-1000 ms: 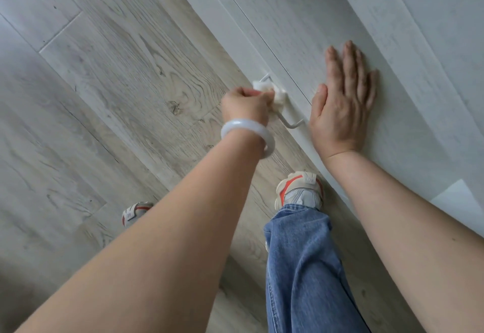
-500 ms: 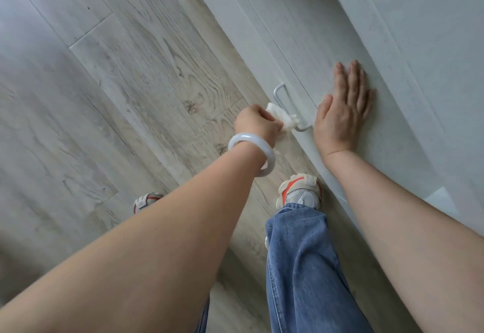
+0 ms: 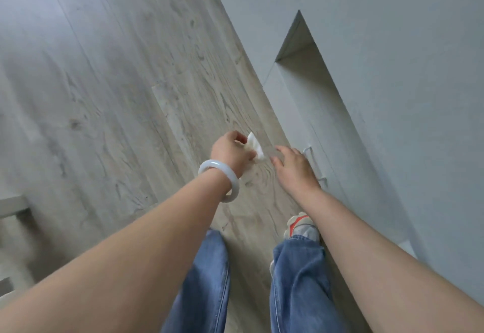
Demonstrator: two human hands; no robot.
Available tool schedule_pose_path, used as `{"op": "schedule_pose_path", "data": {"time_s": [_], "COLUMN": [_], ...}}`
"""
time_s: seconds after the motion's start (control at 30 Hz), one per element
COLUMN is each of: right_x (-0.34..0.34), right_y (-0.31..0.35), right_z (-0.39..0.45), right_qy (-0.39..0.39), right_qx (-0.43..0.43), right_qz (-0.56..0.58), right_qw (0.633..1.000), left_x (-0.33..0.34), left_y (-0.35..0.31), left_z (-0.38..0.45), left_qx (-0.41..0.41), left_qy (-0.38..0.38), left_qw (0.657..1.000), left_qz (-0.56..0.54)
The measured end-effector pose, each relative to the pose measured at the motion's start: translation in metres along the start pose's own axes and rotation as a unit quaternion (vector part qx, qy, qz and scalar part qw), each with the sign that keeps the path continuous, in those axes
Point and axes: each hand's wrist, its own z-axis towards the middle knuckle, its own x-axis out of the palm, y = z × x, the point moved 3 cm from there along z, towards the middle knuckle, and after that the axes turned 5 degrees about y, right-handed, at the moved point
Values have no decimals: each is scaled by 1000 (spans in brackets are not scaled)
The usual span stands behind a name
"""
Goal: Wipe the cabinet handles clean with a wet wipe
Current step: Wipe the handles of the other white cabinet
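My left hand [image 3: 230,153], with a pale bangle on its wrist, pinches a crumpled white wet wipe [image 3: 255,147] out over the floor, clear of the cabinet. A thin silver bar handle [image 3: 314,162] runs along the grey cabinet door [image 3: 348,149] low on the right. My right hand [image 3: 293,169] hovers off the door with fingers spread, just left of the handle and partly covering its lower end. Its fingertips reach toward the wipe without touching it.
A grey wood-grain floor [image 3: 117,97] fills the left and centre. The cabinet has an open recess [image 3: 306,71] above the door. My jeans legs and one shoe [image 3: 301,225] stand close to the cabinet base. A pale furniture edge [image 3: 10,207] shows at far left.
My left hand has pulled the wipe off the handle and away to the left. My right hand has lifted off the door toward the wipe. The view has drawn back and swung.
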Motion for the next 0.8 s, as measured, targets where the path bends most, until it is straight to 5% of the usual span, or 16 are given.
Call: {"op": "schedule_pose_path", "data": {"time_s": [0.4, 0.8], "right_x": [-93, -245], "right_y": [220, 282], "right_z": [-18, 118], "right_qy": [-43, -141], "right_qx": [-95, -174], "right_qz": [11, -26], "right_qw": [995, 974], "left_x": [-225, -283], "left_y": [-43, -173], "left_z": [-64, 36], "left_qx": [35, 24], "left_qy": [-70, -97], "left_qw": [997, 989], "left_qz": [-29, -108]}}
